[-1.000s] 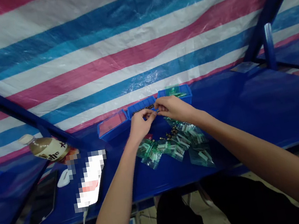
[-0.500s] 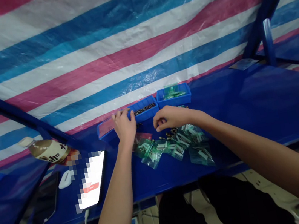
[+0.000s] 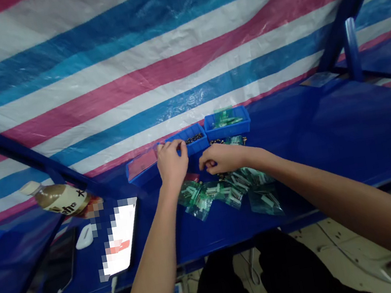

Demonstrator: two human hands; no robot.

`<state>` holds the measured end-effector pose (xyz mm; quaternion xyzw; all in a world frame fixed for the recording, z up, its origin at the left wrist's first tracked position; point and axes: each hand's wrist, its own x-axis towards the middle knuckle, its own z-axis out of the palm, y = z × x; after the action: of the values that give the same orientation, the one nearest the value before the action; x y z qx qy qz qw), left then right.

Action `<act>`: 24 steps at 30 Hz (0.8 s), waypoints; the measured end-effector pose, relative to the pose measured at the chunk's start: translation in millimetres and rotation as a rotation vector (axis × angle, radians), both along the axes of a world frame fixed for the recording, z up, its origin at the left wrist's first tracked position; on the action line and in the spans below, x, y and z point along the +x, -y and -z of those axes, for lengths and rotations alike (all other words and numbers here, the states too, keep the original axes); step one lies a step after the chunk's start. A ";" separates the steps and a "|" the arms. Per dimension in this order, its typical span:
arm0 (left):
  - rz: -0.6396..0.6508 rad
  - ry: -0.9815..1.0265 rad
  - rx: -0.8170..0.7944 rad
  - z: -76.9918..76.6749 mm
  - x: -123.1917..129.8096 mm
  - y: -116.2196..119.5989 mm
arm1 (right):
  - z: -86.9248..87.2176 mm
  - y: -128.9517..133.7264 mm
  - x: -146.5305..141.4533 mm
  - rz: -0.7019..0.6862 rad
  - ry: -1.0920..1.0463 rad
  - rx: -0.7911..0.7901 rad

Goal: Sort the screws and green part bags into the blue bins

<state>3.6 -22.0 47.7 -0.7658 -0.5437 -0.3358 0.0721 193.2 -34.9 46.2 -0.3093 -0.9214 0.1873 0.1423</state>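
Left grip point(image 3: 173, 164): over the near edge of the middle blue bin point(image 3: 200, 146), fingers bent; whether it grasps anything cannot be told. Small dark parts point(image 3: 194, 138) lie in that bin, just right of the left grip. Right grip point(image 3: 220, 158): curled above the counter point(image 3: 313, 132), contents hidden. Green packets point(image 3: 229, 195) lie on the counter just nearer the wearer than the right grip; the bin of green packets point(image 3: 231, 130) stands beyond it. The pink-filled bin point(image 3: 144, 176) sits immediately left of the left grip.
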 end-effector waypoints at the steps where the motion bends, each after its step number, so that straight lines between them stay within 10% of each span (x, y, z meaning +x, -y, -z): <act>1: 0.023 -0.006 -0.010 -0.4 0.7 0.4 | -0.6 -1.9 2.6 0.050 -0.035 -0.005; 13: 0.255 -0.064 -0.093 0.2 10.2 5.6 | -21.1 -7.5 28.0 0.336 -0.604 -0.423; 24: 0.334 0.083 -0.130 -5.6 17.0 11.5 | -14.5 -10.1 22.6 0.357 -0.617 -0.446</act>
<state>20.6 -33.5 53.2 -0.8339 -0.4319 -0.3387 -0.0569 215.8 -24.7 60.7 -0.4168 -0.7046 0.4382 0.3713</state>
